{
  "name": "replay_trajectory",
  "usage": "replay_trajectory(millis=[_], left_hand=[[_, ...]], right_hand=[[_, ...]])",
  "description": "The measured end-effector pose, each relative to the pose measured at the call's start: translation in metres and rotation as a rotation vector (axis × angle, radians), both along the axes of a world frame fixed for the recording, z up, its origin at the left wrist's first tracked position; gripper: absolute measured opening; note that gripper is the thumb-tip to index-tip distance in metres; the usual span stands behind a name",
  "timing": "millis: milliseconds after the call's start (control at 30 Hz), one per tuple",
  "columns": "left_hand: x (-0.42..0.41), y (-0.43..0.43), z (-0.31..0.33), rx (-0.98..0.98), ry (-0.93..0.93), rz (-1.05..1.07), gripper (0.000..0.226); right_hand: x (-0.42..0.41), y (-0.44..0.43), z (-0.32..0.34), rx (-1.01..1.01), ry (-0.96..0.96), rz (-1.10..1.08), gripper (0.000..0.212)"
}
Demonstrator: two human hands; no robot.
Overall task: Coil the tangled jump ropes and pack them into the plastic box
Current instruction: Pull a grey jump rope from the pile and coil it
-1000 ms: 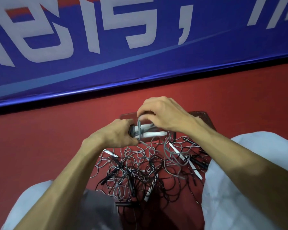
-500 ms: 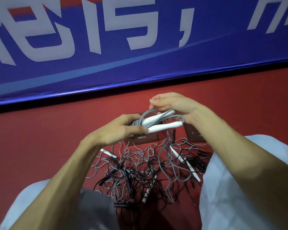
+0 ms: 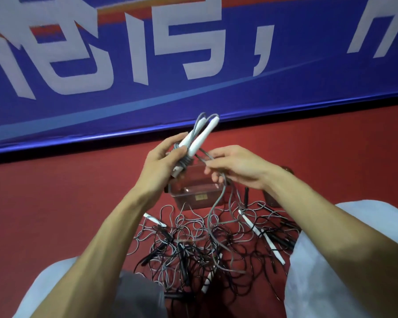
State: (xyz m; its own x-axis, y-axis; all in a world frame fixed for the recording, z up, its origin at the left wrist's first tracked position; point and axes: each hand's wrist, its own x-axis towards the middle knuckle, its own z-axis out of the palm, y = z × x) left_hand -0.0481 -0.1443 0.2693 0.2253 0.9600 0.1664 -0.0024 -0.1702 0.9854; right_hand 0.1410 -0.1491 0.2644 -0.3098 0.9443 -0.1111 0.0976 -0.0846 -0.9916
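Since half a second ago the left hand (image 3: pixel 161 164) has tipped the two white plastic rope handles (image 3: pixel 198 136) upward, fingers wrapped round them. The right hand (image 3: pixel 234 166) has dropped to the trailing grey cord (image 3: pixel 219 196), fingers loosely curled on it, so wrapping is judged unfinished. The clear plastic box (image 3: pixel 193 198) sits beyond the tangled rope pile (image 3: pixel 205 244), partly hidden by both hands. Its contents are indistinct.

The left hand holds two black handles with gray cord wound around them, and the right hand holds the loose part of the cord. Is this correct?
Not quite: the head view shows that the handles in the left hand are white, not black. The rest is correct: the gray cord is wound around them, and the right hand holds its loose part.
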Motion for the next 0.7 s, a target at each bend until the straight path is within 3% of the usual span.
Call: replay_trajectory(millis=[167, 400, 533, 700], left_hand=[[-0.001, 0.007, -0.010, 0.055, 0.235, 0.091, 0.023], [-0.005, 0.013, -0.016, 0.167, 0.450, 0.209, 0.031], [-0.014, 0.017, -0.016, 0.236, 0.597, 0.198, 0.034], [-0.020, 0.020, -0.023, 0.324, 0.943, 0.053, 0.047]], right_hand=[[0.006, 0.001, -0.005, 0.084, -0.479, 0.073, 0.019], [0.012, -0.003, 0.002, 0.241, -0.832, 0.134, 0.007], [0.014, -0.007, 0.008, 0.243, -0.825, 0.268, 0.015], [0.013, -0.011, 0.014, 0.517, -0.924, 0.279, 0.024]])
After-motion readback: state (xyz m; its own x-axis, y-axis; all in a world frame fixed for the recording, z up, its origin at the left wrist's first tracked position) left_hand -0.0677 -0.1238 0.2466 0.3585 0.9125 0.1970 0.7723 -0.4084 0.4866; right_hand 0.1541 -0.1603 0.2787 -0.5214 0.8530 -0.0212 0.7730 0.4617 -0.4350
